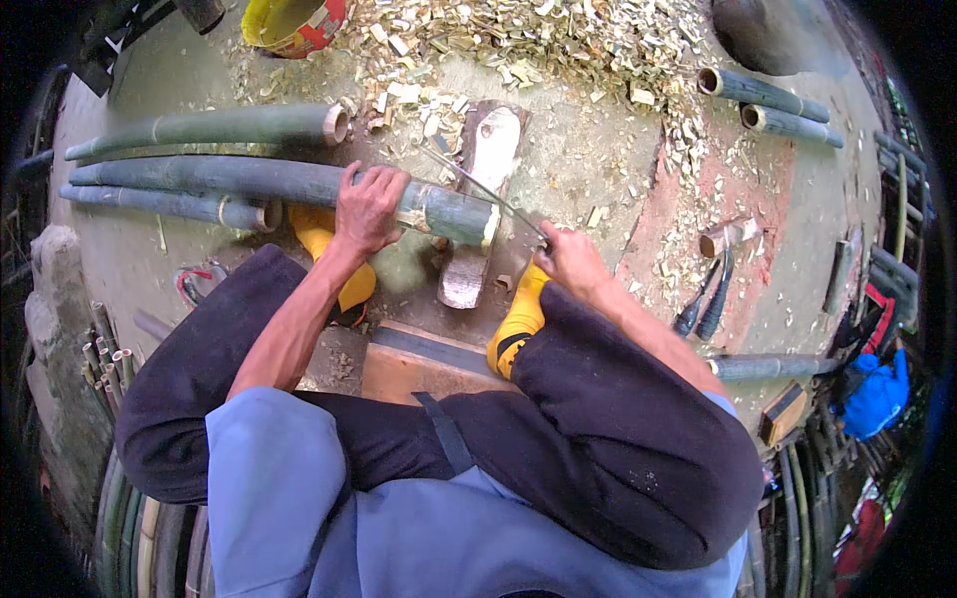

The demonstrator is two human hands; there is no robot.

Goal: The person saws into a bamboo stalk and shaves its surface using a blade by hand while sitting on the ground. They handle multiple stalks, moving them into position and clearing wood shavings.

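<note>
My left hand (371, 207) wraps over a thick green-grey bamboo pole (259, 177) that reaches in from the left. The pole's cut end rests across a wooden block (495, 148) with a pale, hacked top. In my right hand (573, 262) is the handle of a tool with a long thin metal blade (483, 189), seen nearly edge-on; I cannot tell whether it is a knife or a saw. The blade slants up and left, across or just above the pole's end. Beside the held pole lie another bamboo pole (214, 127) and a thinner bamboo pole (169, 202).
Wood chips (518, 35) cover the far floor. A yellow-and-red bucket (292, 25) stands at far left. Two bamboo pieces (768, 95) lie at far right. Dark-handled tools (710, 297) lie by a short bamboo piece (726, 235) on the right. My yellow-covered feet flank the block.
</note>
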